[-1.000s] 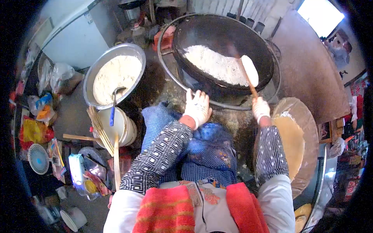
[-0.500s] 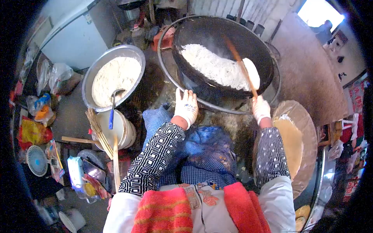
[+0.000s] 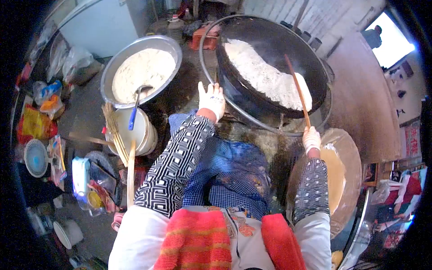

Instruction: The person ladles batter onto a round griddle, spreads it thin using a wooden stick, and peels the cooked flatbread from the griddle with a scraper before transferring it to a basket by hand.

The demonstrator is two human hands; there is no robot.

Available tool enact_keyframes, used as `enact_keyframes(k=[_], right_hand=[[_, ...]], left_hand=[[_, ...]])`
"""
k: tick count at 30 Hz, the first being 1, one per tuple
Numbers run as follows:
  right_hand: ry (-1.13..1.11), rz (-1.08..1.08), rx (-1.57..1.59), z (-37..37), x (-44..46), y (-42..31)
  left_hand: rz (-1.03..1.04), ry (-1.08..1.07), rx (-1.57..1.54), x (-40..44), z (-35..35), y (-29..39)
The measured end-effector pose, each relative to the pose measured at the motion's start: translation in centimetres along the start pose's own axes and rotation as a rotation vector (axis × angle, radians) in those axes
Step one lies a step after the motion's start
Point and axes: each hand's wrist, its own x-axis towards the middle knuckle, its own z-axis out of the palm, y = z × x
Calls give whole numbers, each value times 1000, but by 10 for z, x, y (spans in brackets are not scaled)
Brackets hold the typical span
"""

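My right hand (image 3: 311, 139), in a pale glove, is closed round the lower end of a long thin wooden stick (image 3: 298, 88). The stick reaches over a pale, crumpled-looking mass (image 3: 265, 76) that lies along the near side of a large round black pan (image 3: 270, 33). At the metal ring (image 3: 245, 118) around the pan, my left hand (image 3: 211, 101) rests with its fingers spread, also gloved, holding nothing. Left of it stands a metal basin (image 3: 173, 45) of pale dough or batter (image 3: 144, 72) with a blue-handled ladle (image 3: 134, 113) in it.
A white bucket (image 3: 150, 139) with a straw brush (image 3: 114, 135) stands below the basin. A lined round container (image 3: 353, 193) of tan material sits beside my right forearm. A brown board (image 3: 360, 99) is at the right. A person (image 3: 372, 37) shows by the bright opening.
The view has turned, shifting the pan rightward. My left hand has slid leftward along the ring. The pale mass is spread differently in the pan, and the stick's tip has moved over it.
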Motion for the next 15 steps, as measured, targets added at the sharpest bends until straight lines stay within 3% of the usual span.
enact_keyframes(k=[2, 4, 6, 8, 10, 12, 14, 15], right_hand=[[-16, -19, -13, -3, 12, -6], [-8, -96, -1, 0, 9, -13], [46, -66, -33, 15, 10, -5], [-25, 15, -13, 4, 20, -9], [-31, -3, 37, -11, 20, -27], [-64, -37, 57, -17, 5, -41], [-130, -161, -54, 0, -5, -39], [-123, -120, 5, -4, -9, -33]], left_hand=[[38, -62, 86, 1, -11, 4], [164, -61, -72, -14, -30, 33], [311, 127, -213, -32, -1, 60], [256, 205, -66, -43, 23, 74], [281, 44, -57, -44, 8, 64], [287, 26, -41, -38, 7, 54], [278, 63, -37, -33, 13, 47], [268, 198, 54, -28, 34, 44]])
